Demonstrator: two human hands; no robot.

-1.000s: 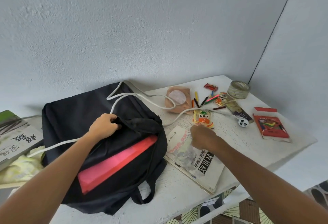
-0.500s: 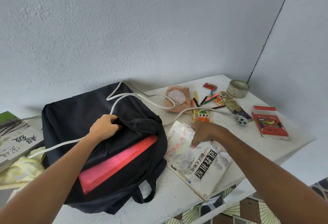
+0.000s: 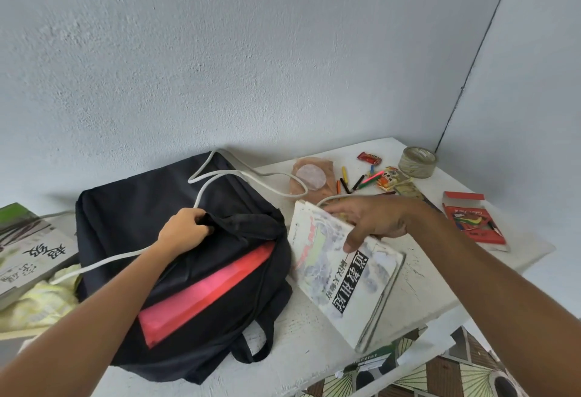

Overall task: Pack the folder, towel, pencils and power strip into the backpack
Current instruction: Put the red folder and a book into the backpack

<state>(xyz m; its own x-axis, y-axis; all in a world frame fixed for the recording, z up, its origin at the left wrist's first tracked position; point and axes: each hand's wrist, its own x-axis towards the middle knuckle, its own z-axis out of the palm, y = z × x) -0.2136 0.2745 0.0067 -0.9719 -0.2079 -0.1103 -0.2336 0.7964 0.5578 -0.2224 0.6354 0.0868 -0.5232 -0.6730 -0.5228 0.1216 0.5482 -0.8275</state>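
Note:
The black backpack (image 3: 132, 208) lies on the white table (image 3: 301, 362), and my left hand (image 3: 185, 233) grips its top flap and holds the mouth open. A pink-red folder (image 3: 204, 293) sticks out of the opening. My right hand (image 3: 374, 217) grips the far edge of a white book (image 3: 345, 283), thumb on the cover, tilting it up beside the bag. A white power cable (image 3: 220, 176) loops over the backpack. Loose coloured pencils (image 3: 361, 179) lie at the back right. A pale yellow cloth (image 3: 41, 299) sits left of the bag.
A peach cloth (image 3: 311, 176) lies behind the book. A tape roll (image 3: 416, 166) and snack wrappers (image 3: 369, 157) are in the back corner, a red pencil box (image 3: 474, 223) at the right. Stacked books (image 3: 28, 249) stand at the far left. The table edge runs close in front.
My right hand took hold of the white book's far edge and raised it off the table, sliding it toward me. My left hand kept its grip on the backpack flap.

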